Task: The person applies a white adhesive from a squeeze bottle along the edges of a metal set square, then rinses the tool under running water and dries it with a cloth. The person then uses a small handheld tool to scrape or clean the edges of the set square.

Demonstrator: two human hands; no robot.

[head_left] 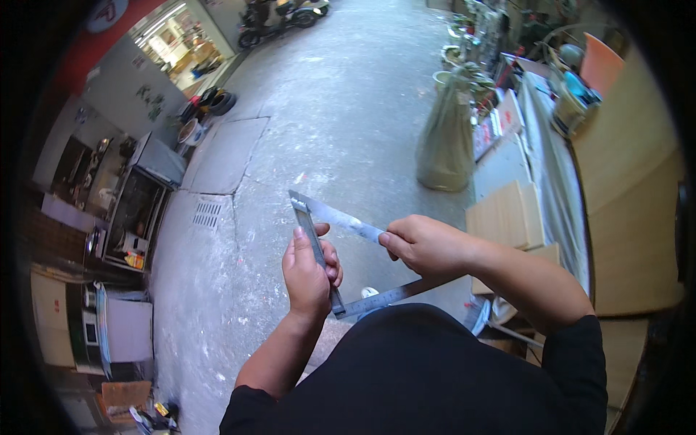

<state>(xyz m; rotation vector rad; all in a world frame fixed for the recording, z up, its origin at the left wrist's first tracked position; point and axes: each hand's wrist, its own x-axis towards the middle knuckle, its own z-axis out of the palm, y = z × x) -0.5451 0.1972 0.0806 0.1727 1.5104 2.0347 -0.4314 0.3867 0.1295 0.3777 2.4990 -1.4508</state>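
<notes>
In front of my body, my left hand (310, 272) is wrapped round the thick bar of a metal try square (317, 250), its thumb lying along the bar. From the bar's near end, the square's flat graduated blade (388, 297) runs right, passing under my right forearm. Between the fingers of my right hand (420, 245) is the near end of a flat, shiny metal strip (341, 220). Its pointed far end meets the top of the bar. Whether the strip is joined to the square or only touches it, I cannot tell.
A tall greenish sack (446, 141) stands ahead on the right, by wooden boards (504, 214) and potted plants. Along the left wall are a metal-framed cabinet (134, 217) and a pale box (127, 330). A floor drain grate (207, 214) and a parked scooter (279, 18) lie farther off.
</notes>
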